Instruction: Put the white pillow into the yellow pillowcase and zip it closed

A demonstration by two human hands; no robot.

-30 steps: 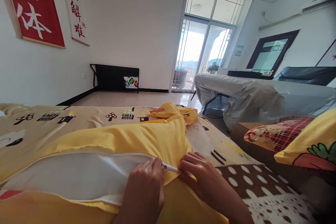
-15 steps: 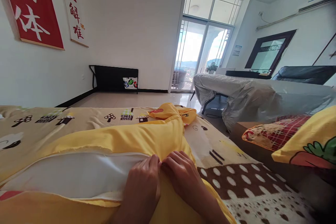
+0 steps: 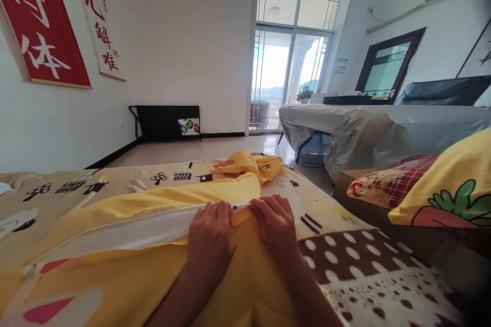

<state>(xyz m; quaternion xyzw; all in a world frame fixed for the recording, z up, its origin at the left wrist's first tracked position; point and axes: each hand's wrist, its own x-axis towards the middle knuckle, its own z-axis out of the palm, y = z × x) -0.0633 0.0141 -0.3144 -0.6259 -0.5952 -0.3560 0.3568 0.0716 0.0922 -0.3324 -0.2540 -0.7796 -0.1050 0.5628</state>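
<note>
A yellow cloth cover [image 3: 230, 291] with pink and white print lies across the bed before me, with a long slit along its upper side. White fabric [image 3: 153, 227] shows inside that slit, to the left of my hands. My left hand [image 3: 212, 232] is closed in a pinch on the edge of the cover at the slit. A short way to the right, my right hand [image 3: 276, 222] pinches the same edge. Between them runs a pale strip of edge with a small dark piece [image 3: 235, 208] on it, too small to name. My fingertips are partly hidden by the backs of the hands.
Under the cover is a patterned blanket [image 3: 333, 258]. A bunched yellow cloth [image 3: 245, 163] lies beyond my hands. To the right are a yellow carrot-print cushion [image 3: 448, 189], a red plaid cushion [image 3: 399, 179] and a plastic-covered table [image 3: 345, 122].
Both hands have moved up and away from me, and slightly apart, lifting the cover's edge. The slit looks narrower, with less white fabric showing. The camera view has shifted slightly.
</note>
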